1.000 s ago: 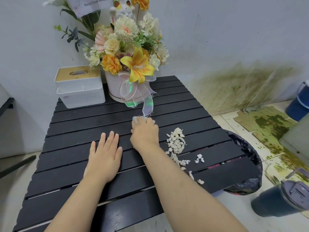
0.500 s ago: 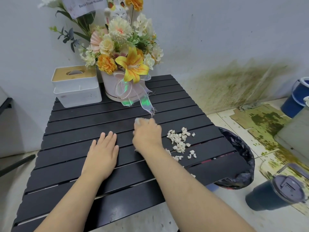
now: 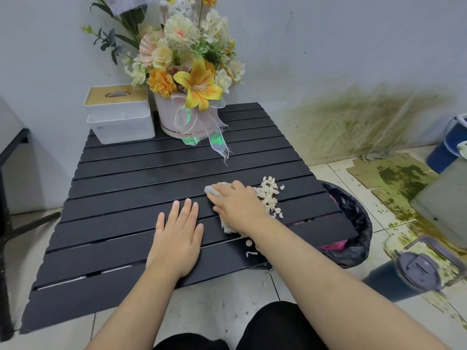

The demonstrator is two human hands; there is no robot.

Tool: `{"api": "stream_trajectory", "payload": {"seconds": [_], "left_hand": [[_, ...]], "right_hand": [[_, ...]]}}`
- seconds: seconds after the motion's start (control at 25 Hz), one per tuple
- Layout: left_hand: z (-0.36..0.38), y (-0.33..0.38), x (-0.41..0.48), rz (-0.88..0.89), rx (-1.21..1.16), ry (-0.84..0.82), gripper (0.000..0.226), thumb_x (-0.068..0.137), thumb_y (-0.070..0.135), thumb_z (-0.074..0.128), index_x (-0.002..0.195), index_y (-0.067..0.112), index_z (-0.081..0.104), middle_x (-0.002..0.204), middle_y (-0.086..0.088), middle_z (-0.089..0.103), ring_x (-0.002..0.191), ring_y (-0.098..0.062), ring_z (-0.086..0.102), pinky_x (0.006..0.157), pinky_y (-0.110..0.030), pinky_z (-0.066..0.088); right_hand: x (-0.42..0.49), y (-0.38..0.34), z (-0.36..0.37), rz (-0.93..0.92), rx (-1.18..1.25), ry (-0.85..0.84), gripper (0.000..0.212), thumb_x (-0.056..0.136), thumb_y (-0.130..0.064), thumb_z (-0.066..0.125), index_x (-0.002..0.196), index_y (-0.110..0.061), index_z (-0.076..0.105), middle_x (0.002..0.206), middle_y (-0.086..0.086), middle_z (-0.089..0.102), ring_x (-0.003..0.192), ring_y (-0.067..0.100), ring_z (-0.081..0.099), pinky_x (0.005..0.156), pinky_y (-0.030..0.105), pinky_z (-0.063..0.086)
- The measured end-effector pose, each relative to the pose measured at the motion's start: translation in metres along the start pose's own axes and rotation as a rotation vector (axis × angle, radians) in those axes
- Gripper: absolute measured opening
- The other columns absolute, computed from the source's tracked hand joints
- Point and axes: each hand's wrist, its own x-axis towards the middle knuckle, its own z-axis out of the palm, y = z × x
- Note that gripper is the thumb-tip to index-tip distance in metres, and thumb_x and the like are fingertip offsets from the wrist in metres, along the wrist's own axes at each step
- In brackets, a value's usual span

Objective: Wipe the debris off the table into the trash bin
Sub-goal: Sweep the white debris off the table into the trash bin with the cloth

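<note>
Across the middle of the view stretches the black slatted table (image 3: 131, 223), its boards running left to right. At its three o'clock edge, partly tucked under the boards, stands the round trash bin lined with a black plastic bag (image 3: 353, 223), something pink showing inside. At twelve o'clock on the table sits the white round pot of orange, yellow and cream artificial flowers with a sheer ribbon (image 3: 188, 97), and just beside it at eleven o'clock the white rectangular tissue box with a tan lid (image 3: 118, 114). On the tiled floor at four o'clock lies a dark tumbler with a grey lid (image 3: 404, 271); a blue bucket (image 3: 449, 145) stands at two o'clock near the stained wall.

The left hand (image 3: 177, 238) lies flat, palm down, fingers stretched and close together, holding nothing. The right hand (image 3: 237, 205), toward three o'clock of the left, presses down with fingers curled over a pale crumpled wiping cloth (image 3: 214, 189), which shows at the fingertips and again under the heel of the hand. The scattered white crumb-like debris (image 3: 269, 194) is heaped against the hand's three o'clock side, near the table edge above the bin. A few stray bits (image 3: 249, 243) lie at the table's six o'clock edge beside the right forearm.
</note>
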Motion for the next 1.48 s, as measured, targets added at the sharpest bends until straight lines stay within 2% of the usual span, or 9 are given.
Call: {"api": "stream_trajectory", "payload": {"seconds": [0.2, 0.36, 0.56, 0.68, 0.84, 1.0, 1.12, 1.32, 1.48], "left_hand": [[-0.001, 0.0, 0.001, -0.002, -0.004, 0.004, 0.055, 0.096, 0.039, 0.01, 0.148, 0.025, 0.0, 0.159, 0.008, -0.004, 0.145, -0.015, -0.012, 0.118, -0.041, -0.004], [-0.001, 0.001, -0.001, 0.0, -0.012, -0.012, 0.055, 0.096, 0.038, 0.012, 0.148, 0.024, 0.002, 0.159, 0.007, -0.003, 0.145, -0.015, -0.011, 0.118, -0.041, -0.004], [-0.009, 0.005, 0.0, 0.003, 0.018, -0.044, 0.055, 0.097, 0.037, 0.013, 0.148, 0.02, 0.002, 0.159, 0.003, -0.003, 0.146, -0.018, -0.009, 0.118, -0.043, -0.003], [-0.008, 0.014, -0.016, 0.012, -0.008, 0.062, 0.055, 0.096, 0.037, 0.013, 0.148, 0.018, 0.008, 0.159, 0.001, 0.006, 0.146, -0.019, -0.003, 0.118, -0.041, -0.001], [0.003, 0.019, -0.033, -0.023, 0.012, 0.029, 0.055, 0.096, 0.035, 0.012, 0.148, 0.018, 0.006, 0.159, -0.001, 0.003, 0.146, -0.021, -0.005, 0.118, -0.043, 0.001], [0.004, 0.02, -0.031, -0.032, 0.027, 0.036, 0.055, 0.096, 0.035, 0.01, 0.148, 0.019, 0.005, 0.159, -0.001, 0.002, 0.146, -0.021, -0.005, 0.119, -0.042, 0.001], [0.005, 0.02, -0.032, -0.041, 0.022, 0.031, 0.054, 0.096, 0.035, 0.01, 0.148, 0.02, 0.005, 0.159, 0.0, 0.002, 0.146, -0.02, -0.005, 0.119, -0.042, 0.0], [0.002, 0.021, -0.031, -0.04, 0.005, 0.029, 0.054, 0.097, 0.034, 0.013, 0.148, 0.019, 0.006, 0.159, 0.001, 0.002, 0.146, -0.019, -0.005, 0.119, -0.042, 0.0], [-0.005, 0.023, -0.012, -0.012, -0.005, 0.075, 0.054, 0.096, 0.036, 0.018, 0.147, 0.019, 0.014, 0.158, 0.002, 0.015, 0.146, -0.018, 0.004, 0.118, -0.041, 0.0]], "right_hand": [[0.011, 0.045, -0.009, 0.197, -0.092, -0.01, 0.042, 0.1, -0.028, 0.036, 0.141, -0.028, 0.032, 0.146, -0.003, 0.038, 0.116, 0.028, 0.038, 0.088, 0.041, 0.036], [0.005, 0.002, 0.01, 0.015, -0.031, 0.017, 0.045, 0.098, -0.031, 0.04, 0.142, -0.031, 0.032, 0.148, -0.005, 0.037, 0.115, 0.029, 0.039, 0.085, 0.041, 0.037], [-0.012, 0.045, -0.021, 0.192, -0.057, 0.0, 0.044, 0.1, -0.03, 0.036, 0.143, -0.028, 0.03, 0.15, -0.003, 0.034, 0.115, 0.029, 0.04, 0.089, 0.041, 0.039], [-0.039, 0.016, -0.029, 0.057, 0.053, 0.177, 0.042, 0.095, -0.028, 0.048, 0.137, -0.026, 0.044, 0.144, -0.002, 0.045, 0.102, 0.032, 0.046, 0.077, 0.042, 0.041], [-0.087, -0.016, -0.008, -0.083, 0.03, 0.081, 0.044, 0.097, -0.026, 0.043, 0.14, -0.024, 0.038, 0.148, -0.002, 0.038, 0.108, 0.03, 0.044, 0.08, 0.042, 0.038], [-0.086, 0.047, -0.007, -0.035, -0.05, 0.042, 0.051, 0.097, -0.02, 0.038, 0.146, -0.029, 0.025, 0.154, -0.007, 0.026, 0.12, 0.027, 0.037, 0.09, 0.04, 0.036], [-0.072, 0.074, -0.02, 0.033, -0.084, 0.076, 0.046, 0.097, -0.021, 0.041, 0.142, -0.029, 0.036, 0.152, -0.008, 0.033, 0.114, 0.03, 0.042, 0.084, 0.039, 0.039], [-0.086, 0.041, -0.006, -0.41, -0.028, 0.106, 0.05, 0.081, -0.013, 0.063, 0.129, -0.029, 0.056, 0.137, -0.006, 0.055, 0.093, 0.028, 0.056, 0.069, 0.034, 0.043], [-0.076, 0.094, -0.012, -0.086, -0.007, 0.039, 0.05, 0.097, -0.017, 0.038, 0.144, -0.034, 0.033, 0.154, -0.011, 0.029, 0.112, 0.027, 0.041, 0.087, 0.038, 0.037]]}}
